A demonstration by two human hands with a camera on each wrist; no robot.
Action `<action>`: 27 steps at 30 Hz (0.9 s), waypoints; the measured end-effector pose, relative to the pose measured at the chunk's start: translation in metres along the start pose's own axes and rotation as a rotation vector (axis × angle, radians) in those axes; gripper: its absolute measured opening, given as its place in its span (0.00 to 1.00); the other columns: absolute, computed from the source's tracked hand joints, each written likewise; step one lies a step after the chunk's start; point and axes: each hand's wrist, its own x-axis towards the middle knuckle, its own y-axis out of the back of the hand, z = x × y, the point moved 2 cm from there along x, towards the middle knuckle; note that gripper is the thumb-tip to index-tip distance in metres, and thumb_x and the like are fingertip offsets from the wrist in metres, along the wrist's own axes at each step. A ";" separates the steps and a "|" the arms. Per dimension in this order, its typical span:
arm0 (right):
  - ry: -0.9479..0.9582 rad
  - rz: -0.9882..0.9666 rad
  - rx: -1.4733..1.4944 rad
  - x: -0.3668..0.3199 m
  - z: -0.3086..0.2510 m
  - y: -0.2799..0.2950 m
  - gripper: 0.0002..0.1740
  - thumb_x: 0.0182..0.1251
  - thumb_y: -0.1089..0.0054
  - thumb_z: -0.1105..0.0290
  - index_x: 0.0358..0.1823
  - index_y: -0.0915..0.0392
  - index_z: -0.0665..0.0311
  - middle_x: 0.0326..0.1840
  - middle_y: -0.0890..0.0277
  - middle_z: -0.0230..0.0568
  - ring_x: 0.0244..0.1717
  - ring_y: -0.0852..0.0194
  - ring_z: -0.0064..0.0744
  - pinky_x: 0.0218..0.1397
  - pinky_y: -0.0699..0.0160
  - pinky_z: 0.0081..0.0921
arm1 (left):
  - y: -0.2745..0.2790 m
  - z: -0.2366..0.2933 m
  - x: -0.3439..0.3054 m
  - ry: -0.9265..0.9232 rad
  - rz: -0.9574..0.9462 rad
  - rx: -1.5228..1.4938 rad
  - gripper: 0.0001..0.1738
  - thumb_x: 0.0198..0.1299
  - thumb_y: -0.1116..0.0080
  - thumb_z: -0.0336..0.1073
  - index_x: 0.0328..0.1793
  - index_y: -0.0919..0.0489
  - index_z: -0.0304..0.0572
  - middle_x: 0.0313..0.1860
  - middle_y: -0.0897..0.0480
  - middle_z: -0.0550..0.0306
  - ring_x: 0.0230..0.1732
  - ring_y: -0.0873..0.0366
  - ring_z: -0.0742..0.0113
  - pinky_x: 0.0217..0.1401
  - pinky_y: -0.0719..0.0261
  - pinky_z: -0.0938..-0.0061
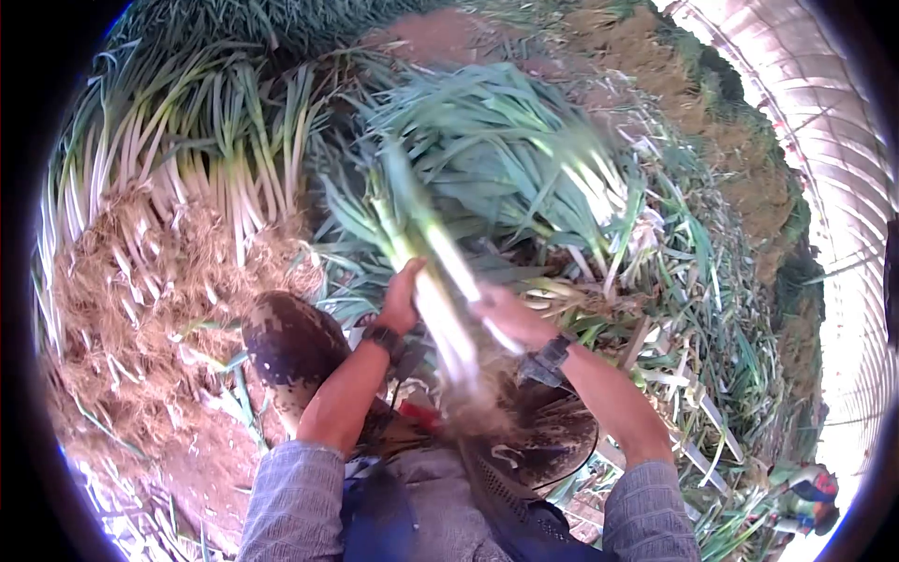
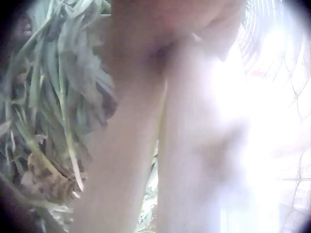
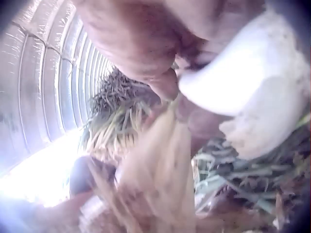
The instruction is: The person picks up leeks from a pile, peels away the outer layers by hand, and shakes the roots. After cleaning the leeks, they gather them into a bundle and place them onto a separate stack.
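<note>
My left hand (image 1: 401, 298) grips long green onions (image 1: 440, 323) by their white shanks, leaves pointing away and roots toward my lap. In the left wrist view two pale shanks (image 2: 187, 141) run down from that hand, blurred. Just to the right, my right hand (image 1: 510, 317) holds another green onion's white shank (image 1: 456, 262), its fingers curled. The right wrist view shows fingers (image 3: 146, 53) pinching a pale, papery outer leaf (image 3: 165, 160) beside a glossy white shank (image 3: 243, 68). The roots are smeared by motion.
Rooted green onions (image 1: 140, 253) lie piled at the left. A leafy heap (image 1: 478, 140) lies ahead, with white ends at its right. Leaf scraps (image 1: 721, 309) cover the right side, around a slatted wooden piece (image 1: 702, 459). A ribbed plastic wall (image 1: 824, 122) curves at far right.
</note>
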 end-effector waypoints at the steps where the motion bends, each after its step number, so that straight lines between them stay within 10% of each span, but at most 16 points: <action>1: 0.034 -0.028 -0.139 0.006 0.005 -0.013 0.32 0.76 0.54 0.61 0.74 0.47 0.70 0.53 0.26 0.53 0.41 0.23 0.28 0.41 0.18 0.22 | -0.012 0.005 -0.006 0.020 -0.005 -0.064 0.20 0.62 0.42 0.45 0.50 0.23 0.36 0.38 0.18 0.52 0.37 0.19 0.62 0.44 0.19 0.67; 3: 0.095 -0.113 -0.030 0.007 0.008 -0.029 0.33 0.78 0.58 0.58 0.76 0.51 0.69 0.64 0.31 0.53 0.60 0.27 0.34 0.57 0.22 0.23 | -0.024 0.007 -0.017 0.065 -0.005 -0.127 0.19 0.62 0.42 0.44 0.51 0.24 0.37 0.39 0.18 0.52 0.39 0.19 0.61 0.46 0.19 0.66; 8: 0.086 -0.120 0.230 -0.004 0.024 -0.033 0.30 0.77 0.57 0.61 0.72 0.46 0.72 0.62 0.29 0.50 0.60 0.28 0.34 0.59 0.24 0.22 | -0.045 0.015 -0.020 0.037 0.024 -0.096 0.18 0.61 0.42 0.41 0.50 0.25 0.34 0.36 0.18 0.50 0.36 0.19 0.57 0.46 0.17 0.65; 11: 0.109 0.004 0.064 -0.024 0.059 -0.041 0.20 0.78 0.59 0.59 0.53 0.31 0.72 0.47 0.25 0.46 0.30 0.27 0.25 0.25 0.24 0.20 | -0.053 0.033 -0.011 0.036 0.006 -0.087 0.18 0.60 0.43 0.43 0.46 0.25 0.34 0.31 0.20 0.48 0.29 0.20 0.55 0.37 0.15 0.61; 14: -0.067 -0.060 0.129 -0.077 0.035 -0.048 0.21 0.78 0.60 0.57 0.46 0.28 0.71 0.42 0.24 0.46 0.25 0.29 0.21 0.16 0.33 0.16 | -0.049 0.042 -0.001 0.051 0.049 -0.036 0.19 0.59 0.42 0.45 0.44 0.25 0.34 0.28 0.21 0.49 0.27 0.21 0.55 0.36 0.15 0.61; 21: -0.117 -0.426 -0.535 -0.228 -0.037 -0.014 0.24 0.72 0.52 0.51 0.55 0.25 0.65 0.43 0.21 0.47 0.42 0.18 0.39 0.48 0.17 0.36 | -0.015 0.044 0.025 -0.160 0.312 0.206 0.24 0.52 0.36 0.44 0.40 0.22 0.22 0.32 0.19 0.44 0.29 0.20 0.57 0.36 0.19 0.66; 22: 0.194 -0.011 -0.588 -0.229 -0.031 0.001 0.23 0.69 0.47 0.51 0.56 0.25 0.59 0.45 0.21 0.46 0.41 0.18 0.38 0.44 0.16 0.33 | -0.019 0.037 0.016 -0.150 0.309 0.208 0.24 0.52 0.36 0.44 0.40 0.22 0.22 0.32 0.19 0.44 0.29 0.20 0.57 0.36 0.19 0.66; 24: 0.139 0.355 -0.760 -0.217 -0.020 0.031 0.23 0.65 0.39 0.57 0.60 0.25 0.54 0.44 0.21 0.39 0.41 0.20 0.30 0.36 0.18 0.27 | -0.032 0.031 0.001 -0.221 0.289 0.420 0.26 0.50 0.34 0.43 0.40 0.22 0.20 0.32 0.19 0.44 0.28 0.20 0.59 0.34 0.20 0.66; 25: 0.502 0.553 -0.818 -0.198 -0.030 0.027 0.20 0.64 0.37 0.57 0.54 0.21 0.55 0.41 0.22 0.36 0.32 0.21 0.33 0.31 0.21 0.32 | -0.033 0.022 0.007 -0.175 0.377 0.365 0.25 0.49 0.33 0.43 0.37 0.21 0.20 0.31 0.19 0.45 0.28 0.21 0.61 0.33 0.21 0.66; 27: 0.566 0.415 -0.835 -0.148 -0.024 0.006 0.17 0.64 0.38 0.59 0.53 0.21 0.56 0.40 0.23 0.36 0.30 0.22 0.35 0.29 0.21 0.31 | -0.031 0.017 0.007 -0.219 0.353 0.464 0.24 0.49 0.33 0.43 0.36 0.20 0.21 0.30 0.19 0.46 0.27 0.21 0.61 0.32 0.22 0.66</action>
